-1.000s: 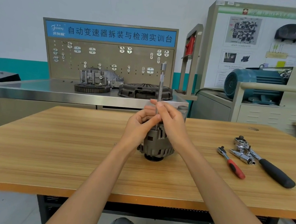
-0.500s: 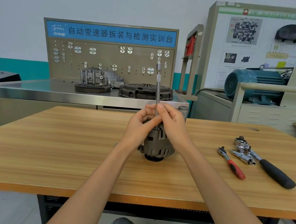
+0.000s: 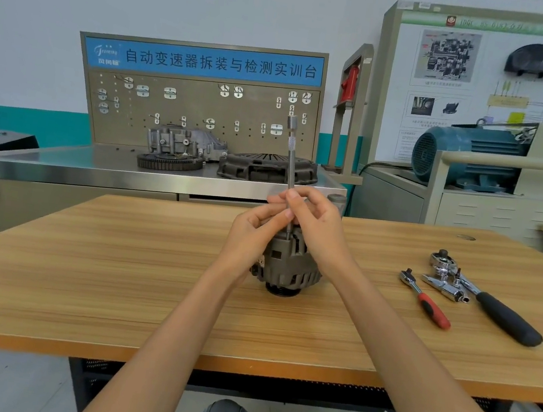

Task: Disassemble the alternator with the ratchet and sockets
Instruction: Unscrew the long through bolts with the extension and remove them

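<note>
A grey alternator (image 3: 286, 266) stands upright on the wooden table (image 3: 116, 272), pulley end down. A long silver extension bar (image 3: 291, 160) rises almost vertically from its top, leaning slightly left. My left hand (image 3: 252, 234) and my right hand (image 3: 316, 225) both pinch the lower part of the bar between their fingertips, just above the alternator. The bar's lower tip is hidden behind my fingers. To the right lie a small red-handled ratchet (image 3: 425, 299), a large black-handled ratchet (image 3: 491, 305) and loose chrome sockets (image 3: 444, 287).
Behind the table stands a steel bench (image 3: 62, 161) with a pegboard (image 3: 199, 113), a clutch plate (image 3: 268, 167) and a gear housing (image 3: 181, 142). A blue electric motor (image 3: 470, 156) sits on a cabinet at the back right. My knees show below the table's front edge.
The bar's top has tilted a little to the left. My fingers have shifted on its shaft, as if twisting it. The alternator and the tools at the right have stayed put.
</note>
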A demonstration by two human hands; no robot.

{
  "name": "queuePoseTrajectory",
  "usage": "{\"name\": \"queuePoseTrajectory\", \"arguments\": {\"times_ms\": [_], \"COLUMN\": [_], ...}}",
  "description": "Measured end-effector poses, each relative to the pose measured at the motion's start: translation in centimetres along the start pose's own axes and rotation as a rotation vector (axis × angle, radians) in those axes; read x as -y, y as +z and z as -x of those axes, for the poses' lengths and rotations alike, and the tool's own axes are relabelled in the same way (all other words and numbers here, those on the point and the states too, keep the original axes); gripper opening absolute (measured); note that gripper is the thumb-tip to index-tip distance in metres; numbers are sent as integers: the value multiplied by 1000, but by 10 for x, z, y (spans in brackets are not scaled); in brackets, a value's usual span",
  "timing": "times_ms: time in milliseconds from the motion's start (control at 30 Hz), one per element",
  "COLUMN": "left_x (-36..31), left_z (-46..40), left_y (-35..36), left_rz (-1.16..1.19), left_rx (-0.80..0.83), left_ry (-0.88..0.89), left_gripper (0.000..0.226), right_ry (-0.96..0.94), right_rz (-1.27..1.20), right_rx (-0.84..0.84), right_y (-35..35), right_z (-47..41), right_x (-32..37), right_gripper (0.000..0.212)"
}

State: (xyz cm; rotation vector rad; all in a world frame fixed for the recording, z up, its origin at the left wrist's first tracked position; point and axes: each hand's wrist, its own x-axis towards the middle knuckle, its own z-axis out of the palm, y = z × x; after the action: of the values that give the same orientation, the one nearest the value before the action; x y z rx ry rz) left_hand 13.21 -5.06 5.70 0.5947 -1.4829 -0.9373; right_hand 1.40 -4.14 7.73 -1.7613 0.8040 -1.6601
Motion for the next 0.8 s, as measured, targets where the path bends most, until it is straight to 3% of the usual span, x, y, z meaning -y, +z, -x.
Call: {"name": "queuePoseTrajectory", "arguments": {"times_ms": [800], "left_x": [1], "left_z": [-1], "left_y": [3], "left_rz": [-10], "left_rx": [4], "left_ry": [2], "left_gripper": [11], "right_ry": [34], "right_rz": [-27], "right_rx": [6], "right_y": [2], "right_z": [0], "right_x": [1], "right_gripper": [25]}}
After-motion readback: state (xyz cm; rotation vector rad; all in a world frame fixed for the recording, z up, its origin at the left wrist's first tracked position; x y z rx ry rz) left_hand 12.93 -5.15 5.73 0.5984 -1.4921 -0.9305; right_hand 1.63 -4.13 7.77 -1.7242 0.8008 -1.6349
